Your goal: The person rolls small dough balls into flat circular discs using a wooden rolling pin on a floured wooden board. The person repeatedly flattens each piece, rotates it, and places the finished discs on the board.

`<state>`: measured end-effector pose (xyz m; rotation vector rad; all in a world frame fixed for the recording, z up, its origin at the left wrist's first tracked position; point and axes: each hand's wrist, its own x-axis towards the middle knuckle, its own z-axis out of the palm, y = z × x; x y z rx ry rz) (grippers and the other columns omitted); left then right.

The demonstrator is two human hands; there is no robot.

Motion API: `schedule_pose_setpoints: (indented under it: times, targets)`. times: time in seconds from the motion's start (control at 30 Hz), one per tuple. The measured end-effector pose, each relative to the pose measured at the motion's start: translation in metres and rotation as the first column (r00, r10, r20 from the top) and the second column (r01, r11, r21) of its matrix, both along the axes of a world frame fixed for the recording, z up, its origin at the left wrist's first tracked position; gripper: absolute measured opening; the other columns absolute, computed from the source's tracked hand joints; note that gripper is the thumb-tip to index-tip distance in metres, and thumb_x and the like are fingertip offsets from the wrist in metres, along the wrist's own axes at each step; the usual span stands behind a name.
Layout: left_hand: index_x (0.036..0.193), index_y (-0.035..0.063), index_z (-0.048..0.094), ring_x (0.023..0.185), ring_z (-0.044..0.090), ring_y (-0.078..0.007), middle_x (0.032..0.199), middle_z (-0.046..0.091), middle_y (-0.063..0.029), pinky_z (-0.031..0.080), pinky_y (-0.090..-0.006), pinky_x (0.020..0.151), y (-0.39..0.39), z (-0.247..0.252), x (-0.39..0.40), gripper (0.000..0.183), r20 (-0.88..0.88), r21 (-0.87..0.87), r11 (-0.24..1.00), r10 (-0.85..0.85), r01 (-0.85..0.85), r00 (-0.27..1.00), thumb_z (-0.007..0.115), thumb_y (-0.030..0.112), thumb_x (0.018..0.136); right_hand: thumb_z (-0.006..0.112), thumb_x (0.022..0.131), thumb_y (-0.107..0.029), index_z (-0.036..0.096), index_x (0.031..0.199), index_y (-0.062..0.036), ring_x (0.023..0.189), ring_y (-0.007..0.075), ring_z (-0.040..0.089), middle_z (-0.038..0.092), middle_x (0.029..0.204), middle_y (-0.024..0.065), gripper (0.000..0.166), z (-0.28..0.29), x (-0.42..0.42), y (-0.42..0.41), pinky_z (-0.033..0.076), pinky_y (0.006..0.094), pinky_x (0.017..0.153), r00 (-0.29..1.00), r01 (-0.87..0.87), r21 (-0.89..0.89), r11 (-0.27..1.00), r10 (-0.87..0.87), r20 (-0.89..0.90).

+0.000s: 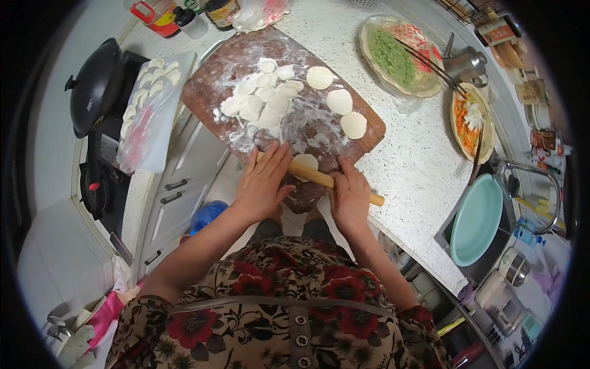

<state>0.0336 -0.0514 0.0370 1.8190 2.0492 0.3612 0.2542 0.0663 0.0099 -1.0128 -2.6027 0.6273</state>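
A wooden rolling pin (318,177) lies across a round dough wrapper (306,161) at the near corner of the floured wooden board (336,143). My left hand (266,182) rests palm down over the pin's left end, fingers stretched forward. My right hand (349,193) curls over the pin near its other end, whose tip sticks out past the hand. Three rolled wrappers (339,101) lie along the board's right side. Left of them is a floury heap of small flattened dough pieces (265,99).
At left, a tray of dumplings (156,74) partly under plastic sits beside a lidded black wok (97,87). To the right are a bowl of green filling (392,55) with chopsticks, a bowl of shredded vegetables (465,124), a metal pot (465,67) and a turquoise basin (477,221) at the sink.
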Motion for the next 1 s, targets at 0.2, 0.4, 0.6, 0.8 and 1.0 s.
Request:
schedule_pose_setpoints:
  times: [0.2,0.4,0.6,0.8,1.0]
  targets:
    - [0.16,0.0032,0.032,0.158,0.021,-0.0342,0.169,0.029,-0.0147,0.013,-0.0585,0.127,-0.005,-0.009,-0.005,0.087,-0.028,-0.068,0.997,-0.046,0.044,0.999,0.075,0.03,0.09,0.071,0.09,-0.018,0.059,0.129,-0.008,0.142,0.0347,0.047,0.045,0.158,0.015,0.042,0.005,-0.006,-0.022,0.033,0.0587,0.117,0.992,0.012,-0.004,1.0,-0.011,0.125]
    - [0.16,0.0026,0.033,0.157,0.024,-0.0375,0.168,0.031,-0.0161,0.014,-0.0623,0.125,-0.053,-0.011,0.006,0.092,0.037,-0.075,0.996,-0.045,0.048,0.998,0.079,0.031,0.086,0.073,0.082,-0.012,0.064,0.12,-0.0082,0.133,0.0374,0.053,0.052,0.151,0.0155,0.04,-0.014,0.004,-0.036,0.041,0.0535,0.109,1.0,0.019,0.007,1.0,-0.019,-0.001]
    - [0.159,0.0034,0.035,0.157,0.025,-0.0372,0.167,0.032,-0.0152,0.015,-0.0615,0.126,-0.028,0.008,0.005,0.088,0.031,-0.039,0.999,-0.015,0.016,0.999,0.077,0.029,0.087,0.069,0.087,-0.012,0.066,0.114,-0.0058,0.134,0.0346,0.054,0.057,0.147,0.0136,0.028,-0.001,0.001,-0.021,0.041,0.053,0.111,0.995,0.008,-0.022,1.0,-0.01,-0.098]
    - [0.159,0.0034,0.036,0.157,0.026,-0.0353,0.167,0.033,-0.0148,0.015,-0.0574,0.127,0.014,-0.008,0.001,0.081,-0.028,-0.006,0.999,-0.054,0.054,0.998,0.072,0.029,0.092,0.078,0.084,-0.019,0.062,0.128,-0.0073,0.145,0.0322,0.043,0.043,0.159,0.0137,0.049,0.009,-0.001,0.018,0.027,0.0545,0.121,0.996,-0.037,0.005,0.999,0.036,0.082]
    - [0.153,0.0026,0.044,0.155,0.03,-0.0332,0.162,0.04,-0.0139,0.021,-0.0569,0.125,0.076,-0.014,-0.009,0.064,-0.156,0.107,0.99,-0.072,0.089,0.985,0.065,0.027,0.098,0.081,0.082,-0.02,0.062,0.121,-0.0084,0.146,0.0353,0.041,0.044,0.158,0.013,0.045,0.007,0.003,0.048,0.026,0.0547,0.122,0.994,-0.084,0.014,0.996,0.083,0.067]
